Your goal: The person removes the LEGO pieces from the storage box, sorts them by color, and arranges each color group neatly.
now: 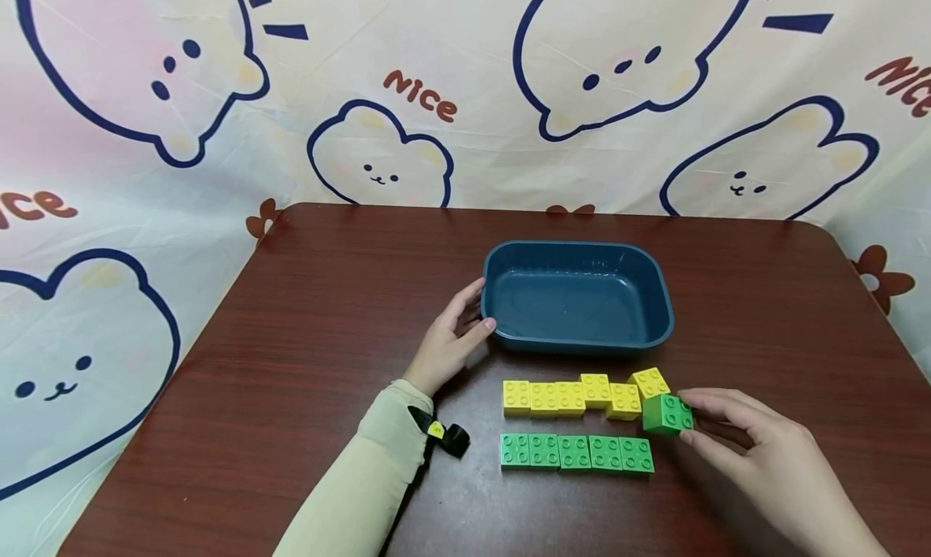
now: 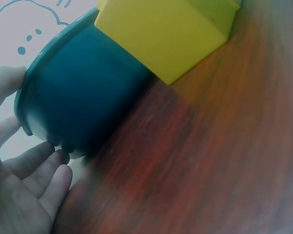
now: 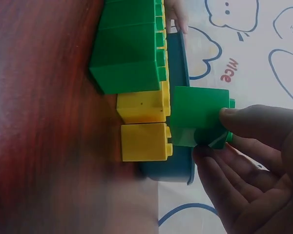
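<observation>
My right hand (image 1: 764, 452) pinches a green toy brick (image 1: 667, 413) between thumb and fingers, above the right end of the yellow bricks. In the right wrist view the held brick (image 3: 200, 114) is raised off the table, studs facing the thumb side. With fingers fairly straight, my left hand (image 1: 454, 343) touches the left side of a dark blue rectangular tub (image 1: 575, 347). The left wrist view shows its fingertips (image 2: 62, 178) close beside the tub's wall (image 2: 83, 83). Nothing lies inside the tub.
In front of the tub runs an uneven row of yellow bricks (image 1: 556, 399), the rightmost ones turned or offset. Nearer me lies a straight row of green bricks (image 1: 575, 453). The brown table (image 1: 327, 298) ends at a cloth backdrop (image 1: 480, 161) with cartoon bears.
</observation>
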Tool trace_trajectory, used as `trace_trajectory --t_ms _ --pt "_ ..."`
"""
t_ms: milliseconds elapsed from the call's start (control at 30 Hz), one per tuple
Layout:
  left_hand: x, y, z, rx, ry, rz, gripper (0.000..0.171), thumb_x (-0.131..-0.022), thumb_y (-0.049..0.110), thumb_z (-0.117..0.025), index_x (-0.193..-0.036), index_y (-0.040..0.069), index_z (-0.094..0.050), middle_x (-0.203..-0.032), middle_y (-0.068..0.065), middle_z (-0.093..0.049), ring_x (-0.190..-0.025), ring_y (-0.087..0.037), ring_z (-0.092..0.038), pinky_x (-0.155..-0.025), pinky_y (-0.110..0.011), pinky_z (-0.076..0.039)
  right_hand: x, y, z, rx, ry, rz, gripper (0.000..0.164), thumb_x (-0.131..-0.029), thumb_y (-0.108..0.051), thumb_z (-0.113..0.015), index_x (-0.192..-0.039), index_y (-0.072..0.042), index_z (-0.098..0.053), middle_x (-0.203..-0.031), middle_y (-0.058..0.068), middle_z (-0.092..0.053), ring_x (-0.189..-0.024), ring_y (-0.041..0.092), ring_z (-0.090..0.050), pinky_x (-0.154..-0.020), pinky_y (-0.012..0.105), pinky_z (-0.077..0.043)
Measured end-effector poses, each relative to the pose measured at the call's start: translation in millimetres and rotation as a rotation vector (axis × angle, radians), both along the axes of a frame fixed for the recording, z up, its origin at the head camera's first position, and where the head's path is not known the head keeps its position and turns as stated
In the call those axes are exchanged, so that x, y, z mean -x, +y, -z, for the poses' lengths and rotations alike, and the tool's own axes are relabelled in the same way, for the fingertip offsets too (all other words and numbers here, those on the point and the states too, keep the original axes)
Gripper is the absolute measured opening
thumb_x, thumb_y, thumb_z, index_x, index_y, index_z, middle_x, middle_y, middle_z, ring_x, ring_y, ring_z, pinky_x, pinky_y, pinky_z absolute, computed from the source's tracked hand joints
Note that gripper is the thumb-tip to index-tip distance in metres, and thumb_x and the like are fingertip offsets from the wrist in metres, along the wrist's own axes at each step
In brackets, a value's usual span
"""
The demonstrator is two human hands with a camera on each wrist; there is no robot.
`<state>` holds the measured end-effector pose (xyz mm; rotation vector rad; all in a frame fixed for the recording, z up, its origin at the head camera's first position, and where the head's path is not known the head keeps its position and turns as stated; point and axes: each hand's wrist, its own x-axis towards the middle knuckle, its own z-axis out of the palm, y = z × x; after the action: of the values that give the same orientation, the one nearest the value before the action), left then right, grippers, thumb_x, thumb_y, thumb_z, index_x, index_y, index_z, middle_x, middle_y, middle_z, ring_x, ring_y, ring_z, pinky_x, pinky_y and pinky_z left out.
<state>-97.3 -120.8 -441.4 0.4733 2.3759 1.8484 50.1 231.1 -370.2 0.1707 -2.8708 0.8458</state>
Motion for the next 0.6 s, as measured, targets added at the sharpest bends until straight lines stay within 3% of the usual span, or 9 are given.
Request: trace_trajectory --t_ms 200,433,600 --pt "-0.3 -0.4 0.0 0.000 0.001 -0.004 0.063 -0.101 0.030 -0.063 -0.157 0.026 -0.035 -0.155 -0.003 -0.043 -0.137 -0.017 -0.046 -0.111 -0.042 -0.041 -4.4 3.8 4.8 -0.014 -0.047 0.030 0.042 -0.077 -0.015 -0.088 -0.116 -0.020 -0.074 -0.115 -0.001 -0.069 -0.098 -0.008 -0.056 -0.070 0.002 -0.043" --pt "-0.4 -0.2 -0.1 -0.001 -0.003 -0.002 0.063 -0.101 0.030 -0.063 -0.157 0.027 -0.035 -0.155 -0.001 -0.042 -0.137 -0.016 -0.045 -0.111 -0.041 -0.041 -11.0 7.9 13.2 -0.035 -0.105 0.040 0.044 -0.075 -0.016 -0.090 -0.116 -0.019 -0.074 -0.114 0.000 -0.070 -0.093 -0.005 -0.059 -0.068 0.011 -0.049" --pt "0.5 0.1 0.6 -0.012 0.003 0.004 0.062 -0.101 0.028 -0.063 -0.157 0.025 -0.035 -0.156 -0.003 -0.042 -0.137 -0.017 -0.045 -0.111 -0.041 -0.041 -15.9 8.4 22.8 -0.012 -0.075 0.006 0.046 -0.070 -0.009 -0.091 -0.113 -0.020 -0.075 -0.111 -0.002 -0.070 -0.090 -0.006 -0.059 -0.069 0.005 -0.044"
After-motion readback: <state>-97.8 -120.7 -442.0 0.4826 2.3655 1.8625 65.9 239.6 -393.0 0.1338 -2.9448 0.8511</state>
